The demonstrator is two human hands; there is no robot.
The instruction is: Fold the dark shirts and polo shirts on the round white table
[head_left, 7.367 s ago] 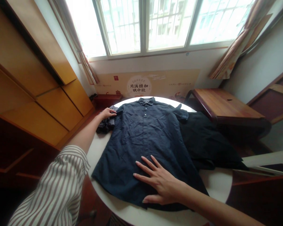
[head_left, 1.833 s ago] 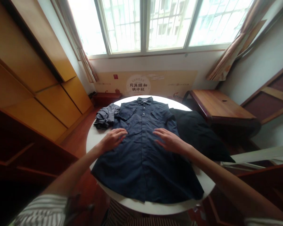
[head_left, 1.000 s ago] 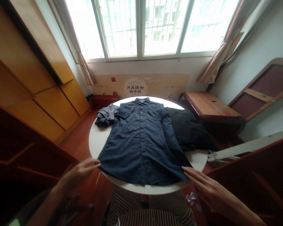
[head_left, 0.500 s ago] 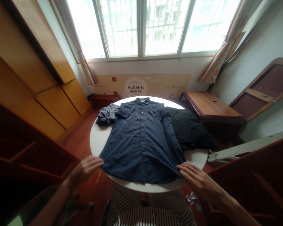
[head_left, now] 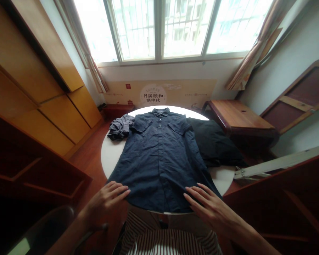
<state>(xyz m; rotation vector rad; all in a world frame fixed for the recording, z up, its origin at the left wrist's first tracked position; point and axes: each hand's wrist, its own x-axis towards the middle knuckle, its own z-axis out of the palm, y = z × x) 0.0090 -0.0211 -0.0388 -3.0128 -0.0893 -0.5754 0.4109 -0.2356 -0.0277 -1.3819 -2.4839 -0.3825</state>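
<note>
A dark blue button-up shirt (head_left: 159,159) lies front side up on a round white table (head_left: 112,156), its collar toward the window and its hem at the near edge. My left hand (head_left: 106,198) rests on the lower left of the hem, fingers stretched out. On the lower right of the shirt lies my right hand (head_left: 210,205), open, with its fingers slightly spread. Neither hand grips the cloth visibly. A crumpled grey garment (head_left: 120,126) sits left of the shirt, and dark folded cloth (head_left: 215,141) lies against its right side.
Beyond the table stand a low wooden table (head_left: 241,115) at the right and a wall banner (head_left: 175,92) under the window. Yellow cabinets (head_left: 66,120) line the left. Dark red wooden furniture (head_left: 287,198) flanks me, and a pale beam (head_left: 281,163) extends at the right.
Both hands have moved inward from the hem's outer corners onto the shirt. The hem now spreads wider and hangs slightly over the near table edge.
</note>
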